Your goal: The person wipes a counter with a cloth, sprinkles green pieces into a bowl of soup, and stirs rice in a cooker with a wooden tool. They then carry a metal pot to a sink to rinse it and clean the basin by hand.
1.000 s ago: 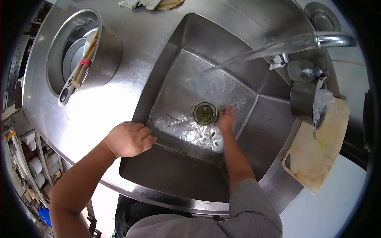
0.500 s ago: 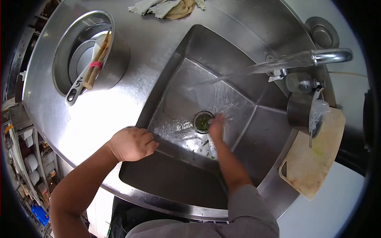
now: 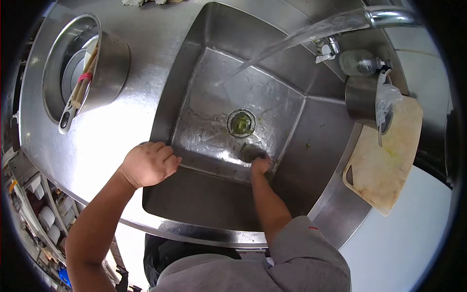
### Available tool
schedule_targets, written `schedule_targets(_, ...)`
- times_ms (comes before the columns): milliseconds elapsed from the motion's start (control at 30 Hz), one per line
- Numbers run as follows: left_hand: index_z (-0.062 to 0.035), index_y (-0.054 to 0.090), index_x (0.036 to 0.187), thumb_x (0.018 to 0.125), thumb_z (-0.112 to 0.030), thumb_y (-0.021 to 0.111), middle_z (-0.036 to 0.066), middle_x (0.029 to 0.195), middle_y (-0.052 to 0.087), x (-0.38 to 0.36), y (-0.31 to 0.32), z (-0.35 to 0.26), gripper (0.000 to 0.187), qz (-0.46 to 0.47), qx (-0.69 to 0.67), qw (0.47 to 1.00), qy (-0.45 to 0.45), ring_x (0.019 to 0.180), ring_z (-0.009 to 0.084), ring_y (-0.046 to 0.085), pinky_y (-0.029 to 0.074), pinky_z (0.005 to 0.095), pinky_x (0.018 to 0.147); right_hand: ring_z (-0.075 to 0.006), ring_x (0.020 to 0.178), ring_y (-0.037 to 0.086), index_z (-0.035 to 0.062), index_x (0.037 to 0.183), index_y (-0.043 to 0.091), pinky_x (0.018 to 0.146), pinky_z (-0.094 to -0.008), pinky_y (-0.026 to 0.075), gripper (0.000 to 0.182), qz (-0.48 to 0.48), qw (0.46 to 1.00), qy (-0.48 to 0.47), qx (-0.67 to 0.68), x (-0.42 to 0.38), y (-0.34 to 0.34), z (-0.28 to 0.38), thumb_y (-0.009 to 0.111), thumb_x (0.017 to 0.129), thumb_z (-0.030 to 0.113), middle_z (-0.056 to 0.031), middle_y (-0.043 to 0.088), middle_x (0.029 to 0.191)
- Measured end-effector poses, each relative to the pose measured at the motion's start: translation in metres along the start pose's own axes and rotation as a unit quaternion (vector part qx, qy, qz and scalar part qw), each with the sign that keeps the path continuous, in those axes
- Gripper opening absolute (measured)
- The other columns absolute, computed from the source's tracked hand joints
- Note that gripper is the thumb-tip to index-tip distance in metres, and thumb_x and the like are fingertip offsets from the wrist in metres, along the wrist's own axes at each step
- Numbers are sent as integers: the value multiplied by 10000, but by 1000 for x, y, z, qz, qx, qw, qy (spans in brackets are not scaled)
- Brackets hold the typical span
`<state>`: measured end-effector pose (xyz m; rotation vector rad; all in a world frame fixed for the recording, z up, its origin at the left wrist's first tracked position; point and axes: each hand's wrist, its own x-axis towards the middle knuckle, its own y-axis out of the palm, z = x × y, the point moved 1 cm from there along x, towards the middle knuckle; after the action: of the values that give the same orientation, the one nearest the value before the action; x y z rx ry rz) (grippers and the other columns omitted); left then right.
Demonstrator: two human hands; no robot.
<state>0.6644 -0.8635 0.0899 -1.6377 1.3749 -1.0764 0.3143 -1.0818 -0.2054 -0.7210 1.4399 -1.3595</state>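
My left hand [image 3: 151,164] is closed over the left edge of a steel sink [image 3: 163,194], fingers curled at the rim. Low inside the basin, my right hand [image 3: 261,164] is near the bottom, on the near side of the drain [image 3: 242,123]. Motion smears its fingers. A dark blurred patch lies just beside them, and I cannot make out whether it is a thing or a reflection. Green scraps [image 3: 241,125] sit in the drain, and shallow water covers the basin floor. From the faucet [image 3: 389,17] a stream of water [image 3: 301,36] runs down into the sink.
On the counter at left stands a steel pot [image 3: 112,68] holding a white-handled utensil and wooden sticks bound with a pink band. At right are a stained cutting board [image 3: 384,160], a smaller pot [image 3: 361,100] with clear plastic, and a clear bottle [image 3: 357,63].
My right hand has moved from beside the drain toward the near side of the basin. The drain's green scraps show more fully. The whole view has shifted; my left hand stays at the rim.
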Motion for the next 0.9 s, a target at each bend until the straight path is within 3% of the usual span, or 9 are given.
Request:
schedule_targets(67, -95, 507, 573, 711, -121, 720, 35, 618, 521, 0, 0, 0, 255, 2, -5, 1000, 1, 579, 197, 576, 485, 315, 498, -263, 1067, 586, 51, 1128, 631, 876, -411, 468, 333, 143, 974, -146, 102, 21, 15, -35, 616, 823, 185, -182, 590, 1174)
schedule_targets(167, -95, 504, 570, 710, -112, 717, 34, 611, 517, -1, 1, 1, 255, -3, -9, 1000, 0, 572, 195, 572, 485, 313, 498, -276, 1045, 594, 25, 1095, 630, 857, -420, 472, 337, 205, 949, 94, 221, 29, -2, -66, 638, 820, 221, -188, 601, 1142)
schedule_targets(267, -96, 499, 565, 708, -109, 716, 33, 611, 521, 0, -1, 2, 260, -9, -6, 1000, 0, 564, 193, 566, 485, 311, 497, -289, 1024, 601, -2, 1062, 630, 838, -429, 476, 357, 202, 937, 131, 253, 8, 6, -42, 659, 818, 257, -195, 612, 1109)
schedule_targets(367, -98, 498, 568, 703, -112, 720, 33, 618, 528, 1, -3, 2, 260, -3, -6, 1000, 7, 561, 190, 563, 481, 310, 494, -302, 1003, 609, -29, 1029, 630, 819, -437, 480, 389, 108, 967, -99, 210, -19, 17, 37, 680, 816, 293, -201, 623, 1076)
schedule_targets(433, -99, 499, 574, 699, -115, 723, 33, 623, 532, 2, -3, 2, 257, 1, -6, 1000, 14, 561, 188, 563, 479, 309, 491, -351, 1132, 497, -32, 1116, 550, 928, -451, 399, 518, -56, 939, -303, 151, -45, -6, 104, 703, 787, 337, -225, 543, 1165)
schedule_targets(500, -103, 499, 588, 691, -122, 730, 28, 621, 530, -1, 0, 3, 254, -7, 4, 1000, 14, 563, 183, 563, 473, 299, 486, -380, 1174, 424, 20, 1176, 509, 996, -454, 331, 552, -3, 891, -448, 79, -56, -15, 159, 718, 761, 317, -202, 472, 1241)
schedule_targets(667, -107, 495, 593, 693, -121, 732, 26, 618, 532, 0, 0, 5, 257, -4, 11, 1000, 7, 551, 179, 569, 471, 294, 466, -364, 1121, 458, 42, 1105, 543, 964, -457, 368, 367, 52, 843, -535, -10, -51, 27, 146, 632, 762, 137, -169, 494, 1200)
schedule_targets(800, -109, 496, 593, 698, -123, 729, 22, 617, 529, -1, 2, 6, 256, -15, 8, 1000, 24, 543, 175, 565, 470, 294, 460, -364, 1050, 485, 21, 965, 584, 927, -448, 390, 234, 36, 825, -564, 7, -46, 43, 142, 610, 755, 120, -193, 524, 1125)
schedule_targets(900, -111, 501, 597, 703, -128, 727, 17, 618, 526, -2, 3, 5, 250, -15, 2, 1000, 22, 549, 173, 564, 469, 294, 463, -353, 1091, 481, 28, 1015, 597, 919, -424, 406, 259, 105, 817, -563, -60, -35, 57, 134, 589, 781, 139, -165, 533, 1140)
